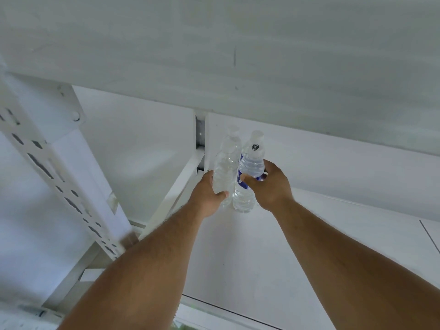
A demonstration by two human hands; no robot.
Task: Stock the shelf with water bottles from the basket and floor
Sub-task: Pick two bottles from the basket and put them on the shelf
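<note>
Both arms reach in from the bottom of the frame to the back of a white shelf [273, 246], centre of frame.

Left hand [209, 196]: fingers wrapped round a clear unlabelled bottle [225, 172], thumb across its front low on the body. That bottle stands upright, cap end blurred against the back panel [147, 148]. Its base is hidden behind the hand, so I cannot tell if it is resting on the shelf.

Right hand [269, 186]: fingers curled round the blue-labelled bottle [250, 177] at the label band, thumb on the front, other fingers round the right side. Bottle is roughly upright, leaning slightly to the right at the top, white cap with a dark scribbled mark on it. Its base looks to be down on the shelf surface, just right of the other bottle.

The two bottles are side by side and touching or very nearly so, near the shelf's back left corner, just right of the rear upright [200, 136].

Upper half of frame: underside of the shelf above [238, 44], greyish white. Left of frame: slotted white upright post [50, 172] running diagonally, with a bolted bracket [71, 108] at its top. Thin dark seam line on the shelf board at the right edge of frame.
</note>
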